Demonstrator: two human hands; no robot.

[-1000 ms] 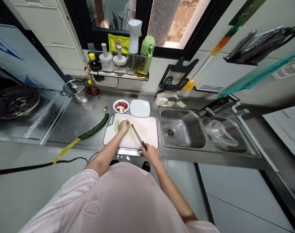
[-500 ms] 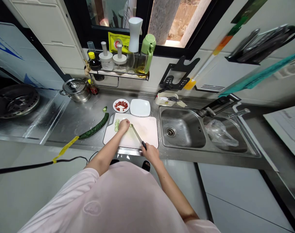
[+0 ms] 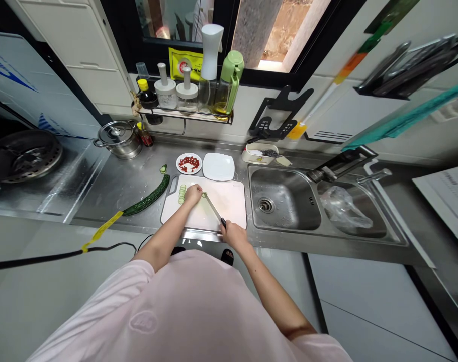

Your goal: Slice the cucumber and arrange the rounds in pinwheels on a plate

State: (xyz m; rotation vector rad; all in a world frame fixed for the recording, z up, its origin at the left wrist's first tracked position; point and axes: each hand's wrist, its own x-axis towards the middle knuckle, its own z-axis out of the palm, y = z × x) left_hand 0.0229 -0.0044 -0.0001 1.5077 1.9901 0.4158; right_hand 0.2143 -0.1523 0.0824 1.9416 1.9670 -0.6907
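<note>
On the white cutting board [image 3: 229, 201], my left hand [image 3: 193, 193] is closed, its fingertips pressed down at a small green cucumber slice [image 3: 204, 194]. The fingers partly hide what is under them. My right hand [image 3: 234, 235] is wrapped round the black handle of a kitchen knife [image 3: 214, 208]. The blade slants up and left, its tip at the slice beside my left fingertips. A row of cucumber slices [image 3: 182, 194] lies left of my left hand. Off the board to the left rests a long dark-green cucumber [image 3: 148, 198], with a cut-off cucumber end [image 3: 163, 169] above it.
Behind the board stand a plate of chopped red pieces [image 3: 189, 164] and a white square plate [image 3: 218, 167]. The sink [image 3: 285, 201] is at the right, with a plastic bag [image 3: 344, 207] in its second basin. A steel pot [image 3: 119, 139] stands at the left, below the spice rack [image 3: 183, 114].
The view has shifted very slightly. Both hands and the knife stay in nearly the same place on the board, with the blade still by the left fingertips.
</note>
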